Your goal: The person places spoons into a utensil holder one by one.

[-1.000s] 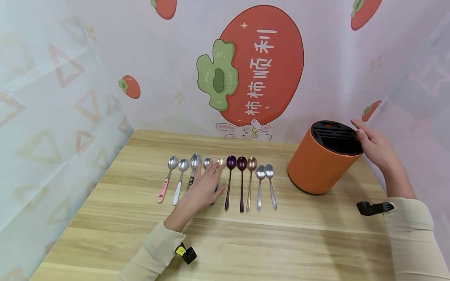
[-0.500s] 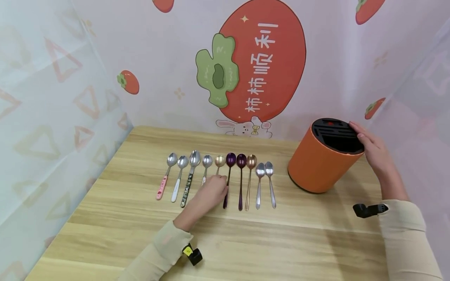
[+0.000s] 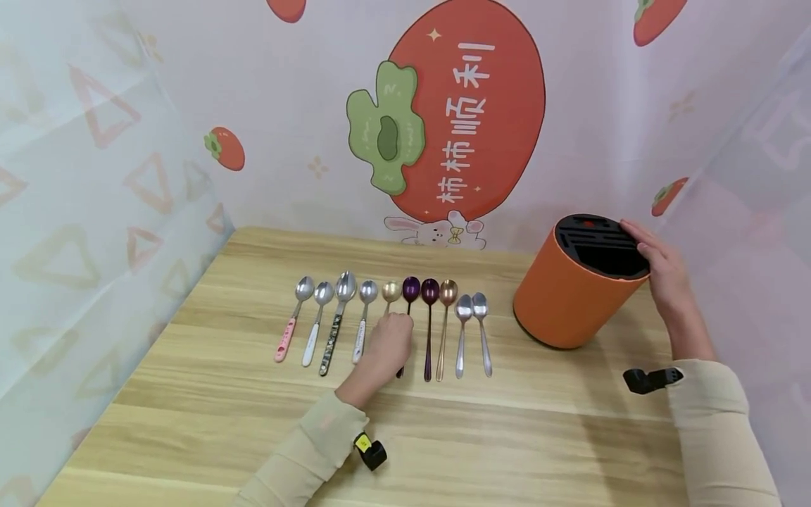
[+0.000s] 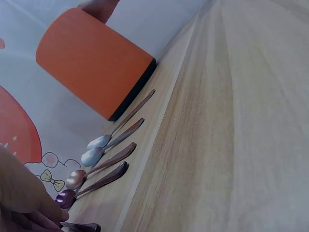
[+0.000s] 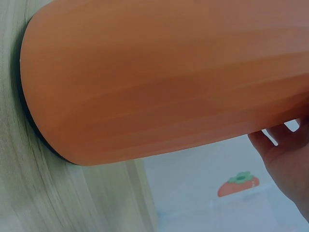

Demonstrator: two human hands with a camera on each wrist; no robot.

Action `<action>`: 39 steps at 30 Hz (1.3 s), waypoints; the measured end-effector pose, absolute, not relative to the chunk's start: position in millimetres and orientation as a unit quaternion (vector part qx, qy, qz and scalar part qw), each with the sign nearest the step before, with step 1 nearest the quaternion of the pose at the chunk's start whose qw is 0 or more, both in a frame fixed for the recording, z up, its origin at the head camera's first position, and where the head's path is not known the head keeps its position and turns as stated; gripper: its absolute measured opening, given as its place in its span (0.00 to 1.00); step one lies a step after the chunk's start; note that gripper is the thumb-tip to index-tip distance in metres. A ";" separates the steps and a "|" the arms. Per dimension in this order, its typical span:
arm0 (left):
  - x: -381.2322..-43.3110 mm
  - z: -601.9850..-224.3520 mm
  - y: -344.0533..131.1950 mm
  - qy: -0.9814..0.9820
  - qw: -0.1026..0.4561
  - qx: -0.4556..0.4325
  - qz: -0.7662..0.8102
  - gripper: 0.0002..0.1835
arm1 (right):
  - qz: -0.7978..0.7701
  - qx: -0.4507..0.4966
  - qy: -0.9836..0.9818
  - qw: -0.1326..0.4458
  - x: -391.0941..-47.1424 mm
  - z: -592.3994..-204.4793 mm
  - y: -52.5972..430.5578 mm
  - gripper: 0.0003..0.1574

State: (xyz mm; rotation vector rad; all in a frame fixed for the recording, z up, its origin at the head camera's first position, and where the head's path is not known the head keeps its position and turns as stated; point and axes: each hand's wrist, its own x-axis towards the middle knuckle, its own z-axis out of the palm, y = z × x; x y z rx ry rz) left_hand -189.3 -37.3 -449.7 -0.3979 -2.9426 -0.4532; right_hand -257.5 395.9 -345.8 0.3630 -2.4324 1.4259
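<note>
My left hand [image 3: 388,345] has curled fingers over the handle of a gold spoon [image 3: 391,290]; the grip itself is hidden beneath the hand. Just right of it lies a purple spoon [image 3: 411,289], its handle partly covered by the same hand. In the left wrist view, the thumb side of the left hand [image 4: 24,193] is low beside a dark handle end [image 4: 84,227]. At the right, my right hand [image 3: 668,278] rests with extended fingers against the upper side of an orange knife block [image 3: 564,296] with a black slotted top [image 3: 595,243].
Left of the hand lie spoons with a pink handle [image 3: 285,341], a white handle [image 3: 310,345] and a dark patterned handle [image 3: 329,348], plus a white printed one [image 3: 360,341]. Rightward are another purple spoon [image 3: 430,292], a copper spoon [image 3: 448,292] and two silver spoons [image 3: 464,308].
My left hand was spread over the row, then its fingers curled down at the gold spoon, uncovering the spoons to its left. The right hand stays at the knife block.
</note>
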 end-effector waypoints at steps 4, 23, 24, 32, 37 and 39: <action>-190.5 -450.1 -33.9 -0.982 0.060 -0.107 -0.142 0.08 | 0.490 0.123 -0.850 0.150 -257.2 -347.6 394.5 0.28; -209.1 -451.6 -40.0 -0.966 -0.051 -0.073 -0.243 0.20 | 0.490 0.143 -0.846 0.153 -256.3 -351.1 398.6 0.28; -209.2 -451.5 -40.8 -0.965 -0.052 -0.074 -0.247 0.21 | 0.492 0.144 -0.845 0.152 -256.6 -351.2 398.4 0.28; -205.1 -443.6 -44.8 -0.947 -0.076 -0.070 -0.304 0.28 | 0.489 0.140 -0.848 0.147 -256.6 -350.2 398.0 0.28; -203.7 -435.0 -46.8 -0.941 -0.054 -0.077 -0.324 0.29 | 0.487 0.142 -0.849 0.149 -256.1 -349.7 398.5 0.29; -202.7 -431.4 -46.8 -0.940 -0.043 -0.081 -0.330 0.28 | 0.485 0.139 -0.850 0.150 -255.9 -349.1 398.5 0.29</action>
